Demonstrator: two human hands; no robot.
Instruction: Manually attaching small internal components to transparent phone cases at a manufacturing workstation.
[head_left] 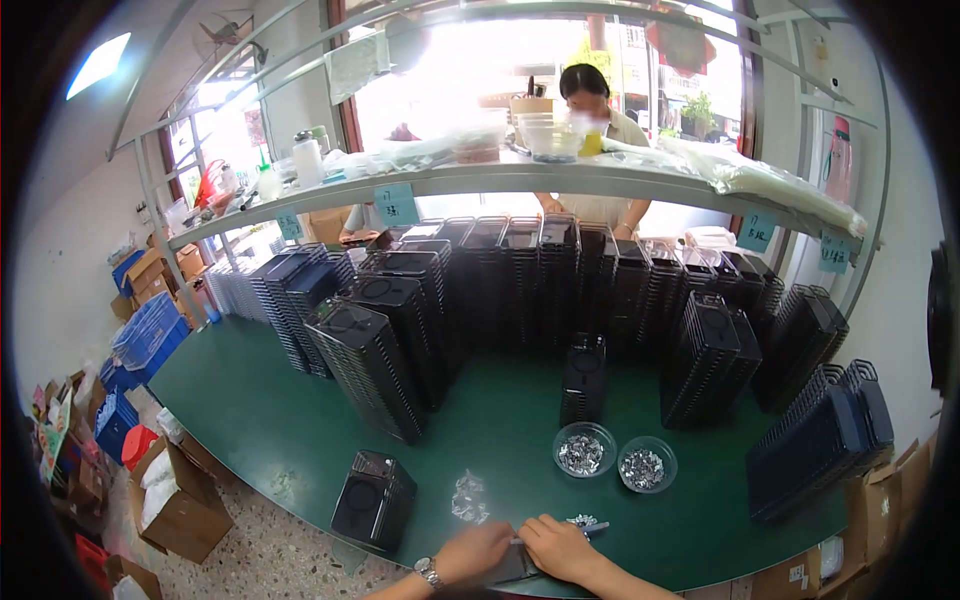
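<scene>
Case (514, 566) — likely light, stiff, slick, best held by edges — under curled left hand (482, 552), right hand (556, 548); can't tell grip closure or hold.

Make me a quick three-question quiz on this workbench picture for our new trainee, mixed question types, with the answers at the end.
1. Multiple choice: which wrist wears the watch? A) left B) right C) both
2. True or false: the front-left stack of dark cases stands to the left of both bowls that hold small silver parts.
3. Fill in the colour: the flat dark piece by the left hand and right hand is at the near edge of a ____ table.

Key: 1. A; 2. True; 3. green
</scene>
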